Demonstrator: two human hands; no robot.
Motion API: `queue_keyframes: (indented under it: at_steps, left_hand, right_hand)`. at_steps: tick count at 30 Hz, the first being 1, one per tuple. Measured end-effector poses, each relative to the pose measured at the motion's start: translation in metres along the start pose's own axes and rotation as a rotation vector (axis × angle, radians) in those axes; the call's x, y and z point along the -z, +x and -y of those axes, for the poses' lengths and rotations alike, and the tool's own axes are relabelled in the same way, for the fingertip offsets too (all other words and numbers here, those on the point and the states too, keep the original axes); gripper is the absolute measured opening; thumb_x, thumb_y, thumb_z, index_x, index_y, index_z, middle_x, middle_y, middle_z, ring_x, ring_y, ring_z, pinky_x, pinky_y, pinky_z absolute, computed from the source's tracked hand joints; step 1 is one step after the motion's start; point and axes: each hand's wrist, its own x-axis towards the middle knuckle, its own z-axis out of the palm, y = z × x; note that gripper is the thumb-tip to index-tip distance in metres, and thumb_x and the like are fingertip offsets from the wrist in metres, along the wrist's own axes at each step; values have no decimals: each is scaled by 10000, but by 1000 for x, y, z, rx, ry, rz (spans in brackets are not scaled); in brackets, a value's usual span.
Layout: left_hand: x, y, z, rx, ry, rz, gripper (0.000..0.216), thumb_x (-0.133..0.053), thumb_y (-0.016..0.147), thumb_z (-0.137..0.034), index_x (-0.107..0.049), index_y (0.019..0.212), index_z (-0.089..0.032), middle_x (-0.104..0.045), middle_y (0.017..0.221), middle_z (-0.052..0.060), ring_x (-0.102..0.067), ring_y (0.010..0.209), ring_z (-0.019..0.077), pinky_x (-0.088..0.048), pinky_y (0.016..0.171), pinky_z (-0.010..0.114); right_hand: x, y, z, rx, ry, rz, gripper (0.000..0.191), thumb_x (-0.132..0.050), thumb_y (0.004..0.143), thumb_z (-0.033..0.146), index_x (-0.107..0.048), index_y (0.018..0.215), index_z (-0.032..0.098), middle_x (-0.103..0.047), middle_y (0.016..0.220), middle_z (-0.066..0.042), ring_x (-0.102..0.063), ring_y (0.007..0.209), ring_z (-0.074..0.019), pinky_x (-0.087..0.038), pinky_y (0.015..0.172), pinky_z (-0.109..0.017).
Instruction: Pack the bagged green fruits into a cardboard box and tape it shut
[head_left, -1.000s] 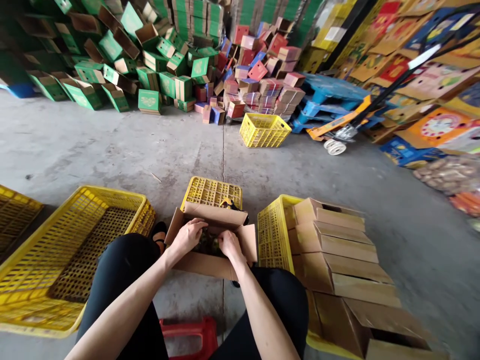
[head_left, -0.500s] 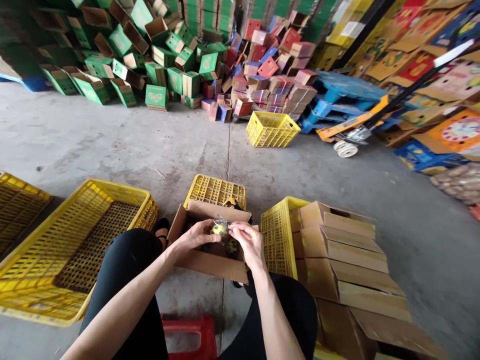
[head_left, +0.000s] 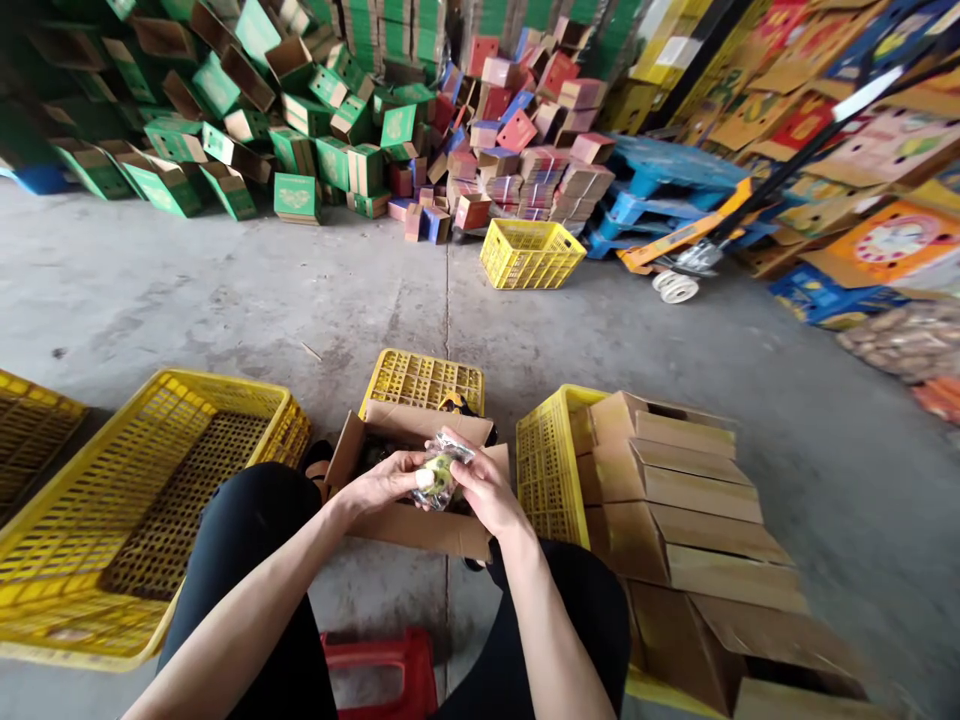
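Left hand (head_left: 386,482) and right hand (head_left: 484,487) are pinching a wrapped greenish item (head_left: 436,474) over an open carton (head_left: 427,529); crinkled film (head_left: 456,449), perhaps slick, is risking a slip

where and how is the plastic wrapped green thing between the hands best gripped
Probably by its rounded sides, the left hand coming from the left and the right hand from the right. The wrapped green piece looks roundish, giving each hand a curve to cup; the loose, crinkled plastic at its far edge would likely hold less firmly.
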Motion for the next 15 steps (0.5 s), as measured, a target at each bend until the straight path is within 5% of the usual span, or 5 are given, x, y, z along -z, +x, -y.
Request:
queue_keyframes:
  at_steps: [8,15]
  left_hand:
    - [1,2,5,-2,-149,-203,793,-959,739,-347,-606,1447,-298,-690,1366,125,-757,1057,263,-583,873,328]
    - [7,10,17,-55,-126,-417,713,-1006,646,-352,-671,1256,-195,-776,1049,72,-755,805,185,-598,786,313]
  right_hand:
    - [6,14,-12,151,23,-245,649,-913,731,473,-738,1329,292,-778,1289,-76,-694,1257,-323,-502,1149,-511]
    - [5,14,-17,144,-91,-244,661,-885,796,455,-681,1408,309,-693,1443,-65,-615,1384,-297,-429,1230,-483]
